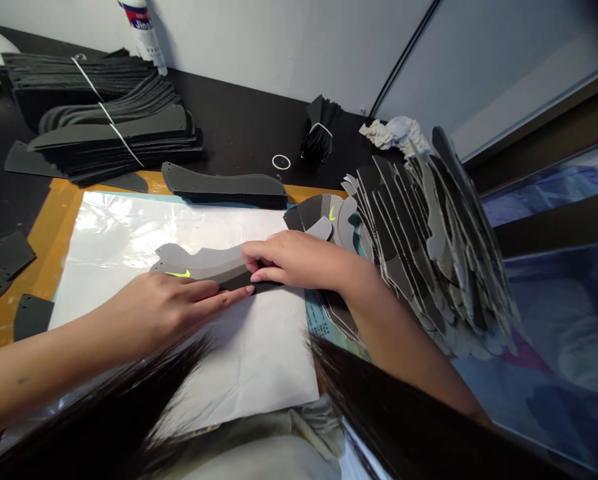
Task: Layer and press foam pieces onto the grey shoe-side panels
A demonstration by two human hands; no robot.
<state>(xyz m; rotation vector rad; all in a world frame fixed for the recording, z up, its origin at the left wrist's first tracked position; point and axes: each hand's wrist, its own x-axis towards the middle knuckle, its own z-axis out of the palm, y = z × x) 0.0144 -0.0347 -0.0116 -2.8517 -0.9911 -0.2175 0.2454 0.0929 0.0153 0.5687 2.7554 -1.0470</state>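
A grey shoe upper piece (206,259) with a bright yellow-green swoosh lies flat on the white sheet (259,340). Along its near edge runs a darker strip (239,279), partly covered by my fingers. My left hand (171,303) rests over the near left part, its fingers stretched out and the index fingertip on the dark edge. At the right end my right hand (283,260) is closed, thumb and fingers pinching at the dark strip where it meets the grey piece. What exactly lies under the right fingertips is hidden.
Behind the sheet lies a small stack of dark pieces (226,183). Banded black bundles (113,133) and a white bottle (143,37) stand back left. To the right are finished-looking swoosh pieces (319,210), a large leaning stack (413,227) and crumpled tissue (399,133).
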